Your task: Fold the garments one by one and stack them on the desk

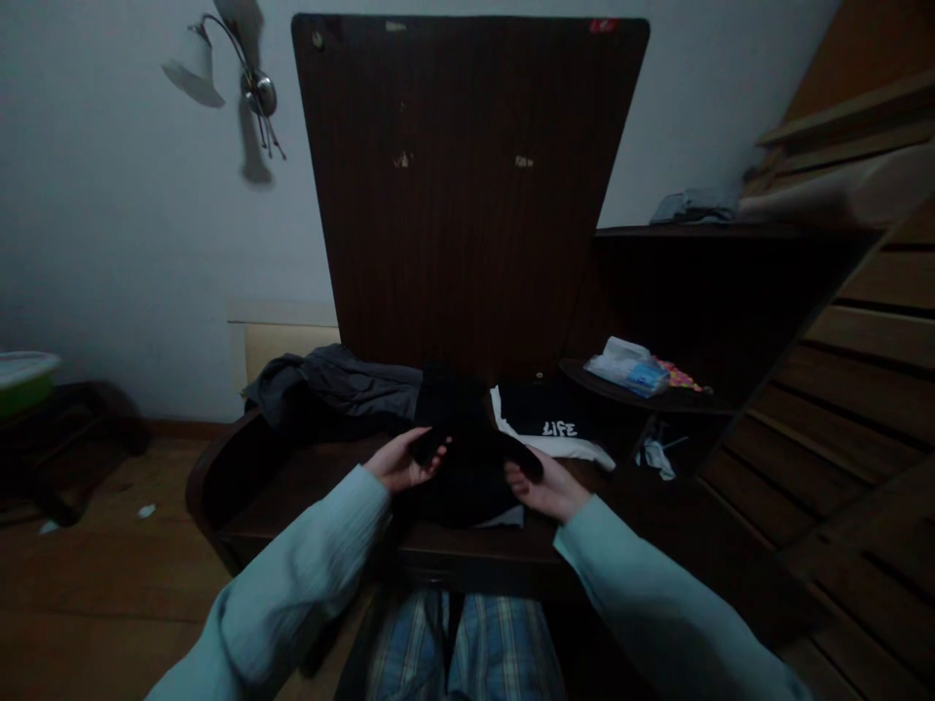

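A black garment (467, 467) lies on the dark wooden desk in front of me, and its exact kind is lost in the dim light. My left hand (410, 460) grips its left edge, fingers curled round the cloth. On the opposite side my right hand (544, 482) pinches another edge of the same cloth, lifted a little. Just right of it rests a folded black and white garment (555, 419) with white lettering. To the left a crumpled dark grey garment (351, 382) is heaped against the backboard.
A tall dark wooden panel (467, 195) stands behind the desk (292, 497). On the right, a small shelf holds a plastic-wrapped packet (629, 368); folded cloth (693, 205) sits higher up. A wall lamp (194, 68) hangs upper left. A green basin (27, 382) is at the far left.
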`<state>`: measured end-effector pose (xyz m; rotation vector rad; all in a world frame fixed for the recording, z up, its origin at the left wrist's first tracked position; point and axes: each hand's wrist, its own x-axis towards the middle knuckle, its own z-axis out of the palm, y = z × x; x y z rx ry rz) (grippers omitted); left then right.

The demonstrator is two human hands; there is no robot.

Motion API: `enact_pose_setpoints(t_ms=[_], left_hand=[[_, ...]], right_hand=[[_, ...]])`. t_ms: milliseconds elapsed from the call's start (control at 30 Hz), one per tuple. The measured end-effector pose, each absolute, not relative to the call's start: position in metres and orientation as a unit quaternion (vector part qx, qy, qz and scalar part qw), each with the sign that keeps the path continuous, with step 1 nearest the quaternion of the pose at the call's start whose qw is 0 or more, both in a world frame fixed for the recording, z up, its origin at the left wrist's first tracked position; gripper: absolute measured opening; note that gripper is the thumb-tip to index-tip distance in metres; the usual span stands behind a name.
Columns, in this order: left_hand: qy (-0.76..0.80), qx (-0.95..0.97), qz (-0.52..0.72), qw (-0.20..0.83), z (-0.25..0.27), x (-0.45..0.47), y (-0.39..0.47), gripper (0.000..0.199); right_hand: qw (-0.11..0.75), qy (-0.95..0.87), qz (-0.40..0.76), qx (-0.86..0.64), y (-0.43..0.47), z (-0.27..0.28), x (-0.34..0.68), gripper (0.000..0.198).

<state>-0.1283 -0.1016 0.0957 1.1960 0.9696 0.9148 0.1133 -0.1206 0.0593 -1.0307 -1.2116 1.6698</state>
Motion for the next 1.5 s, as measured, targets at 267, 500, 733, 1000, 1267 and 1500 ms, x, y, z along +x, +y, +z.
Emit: enact_pose_setpoints(t_ms=[267, 500, 733, 1000, 1267, 1500], left_hand=[[0.495, 0.456, 0.479, 0.563, 0.055, -0.142, -0.071, 0.051], [0.580, 0.537, 0.482, 0.379, 0.012, -0.175, -0.126, 0.052], [0.539, 0.577, 0.503, 0.353, -0.003, -0.163, -0.123, 0.050], [0.543, 0.622, 0.488, 0.282, 0.006, -0.165, -0.155, 0.039], [0.538, 0.636, 0.440, 0.335, -0.003, -0.174, -0.209, 0.034], [0.516, 0.680, 0.380, 0.355, 0.009, -0.180, -0.187, 0.042]], right_hand=[[0.524, -0.356, 0.606, -0.480, -0.085, 0.033, 0.119, 0.036], [0.447, -0.528, 0.429, -0.582, -0.133, 0.007, 0.139, 0.030], [0.439, -0.578, 0.373, -0.578, -0.138, 0.009, 0.120, 0.025], [0.502, -0.551, 0.407, -0.528, -0.161, 0.001, 0.117, 0.036], [0.405, -0.572, 0.460, -0.545, -0.196, -0.007, 0.136, 0.060], [0.316, -0.624, 0.484, -0.526, -0.186, 0.009, 0.145, 0.053]])
